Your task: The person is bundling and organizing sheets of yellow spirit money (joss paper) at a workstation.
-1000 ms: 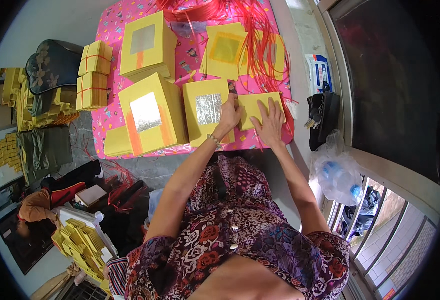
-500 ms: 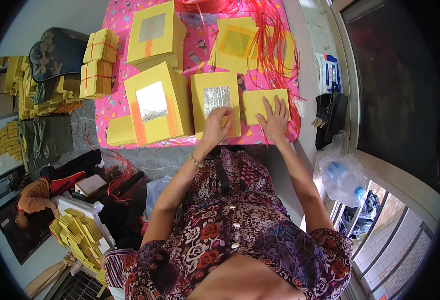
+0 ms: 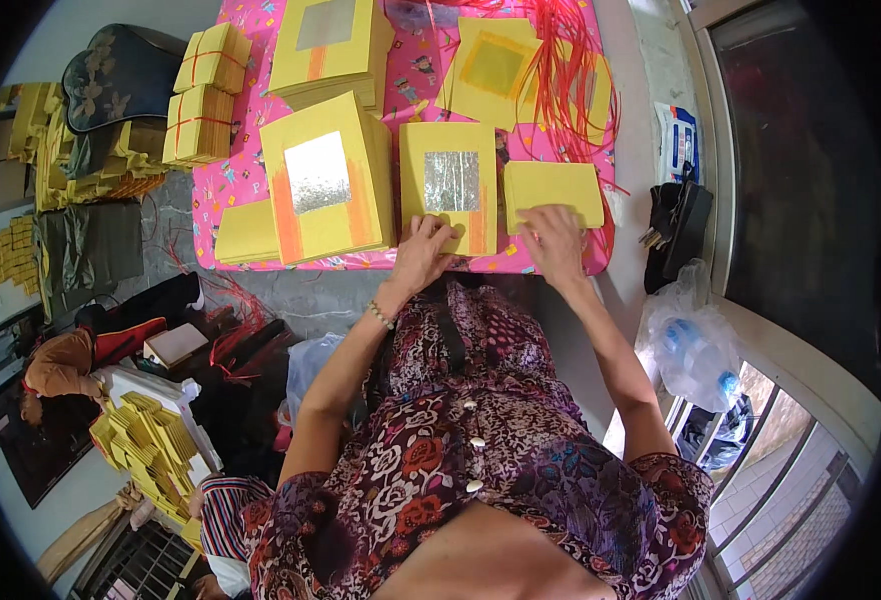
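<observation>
A stack of yellow paper (image 3: 449, 140) with a silver square and an orange band lies near the table's front edge. My left hand (image 3: 424, 252) is at its lower left corner, fingers bent and pinching the paper's front edge. To the right is a smaller pile of plain yellow paper (image 3: 553, 187), which looks folded. My right hand (image 3: 558, 243) is over this pile's front edge, fingers stretched out and slightly blurred. A taller stack of yellow paper (image 3: 291, 137) with a silver square and orange bands stands left of my left hand.
The pink patterned tablecloth (image 3: 251, 160) covers the table. Red strings (image 3: 566, 75) hang over yellow sheets (image 3: 471, 85) at the back right. Tied yellow bundles (image 3: 201, 120) stand at the left edge. A plastic bag with bottles (image 3: 696, 345) hangs at right, beside a window grille.
My right hand has drawn back toward me from the middle of the plain pile to its front edge. My left hand has slid down from the silver square to the stack's lower corner.
</observation>
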`<state>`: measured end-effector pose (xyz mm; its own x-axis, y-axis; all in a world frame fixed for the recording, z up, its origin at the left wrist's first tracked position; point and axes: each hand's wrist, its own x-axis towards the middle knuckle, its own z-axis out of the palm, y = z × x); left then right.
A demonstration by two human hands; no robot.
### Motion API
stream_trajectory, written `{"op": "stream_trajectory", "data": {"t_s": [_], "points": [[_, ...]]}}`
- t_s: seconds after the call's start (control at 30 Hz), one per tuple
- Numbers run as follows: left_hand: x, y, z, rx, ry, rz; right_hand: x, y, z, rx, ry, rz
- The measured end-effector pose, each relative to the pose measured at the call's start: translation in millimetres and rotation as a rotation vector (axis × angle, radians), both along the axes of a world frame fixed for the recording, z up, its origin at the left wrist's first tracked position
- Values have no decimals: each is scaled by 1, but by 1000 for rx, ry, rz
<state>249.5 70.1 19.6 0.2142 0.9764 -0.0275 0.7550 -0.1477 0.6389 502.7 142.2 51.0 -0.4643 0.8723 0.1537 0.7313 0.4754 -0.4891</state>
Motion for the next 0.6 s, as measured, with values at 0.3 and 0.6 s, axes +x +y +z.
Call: {"op": "stream_trajectory", "data": {"t_s": [0.3,0.6], "points": [[3,3,1,0,-41,47,-33,-23,-21,4,-26,271],[5,4,3,-44,-37,46,-40,-11,-23,160,-87,349]]}}
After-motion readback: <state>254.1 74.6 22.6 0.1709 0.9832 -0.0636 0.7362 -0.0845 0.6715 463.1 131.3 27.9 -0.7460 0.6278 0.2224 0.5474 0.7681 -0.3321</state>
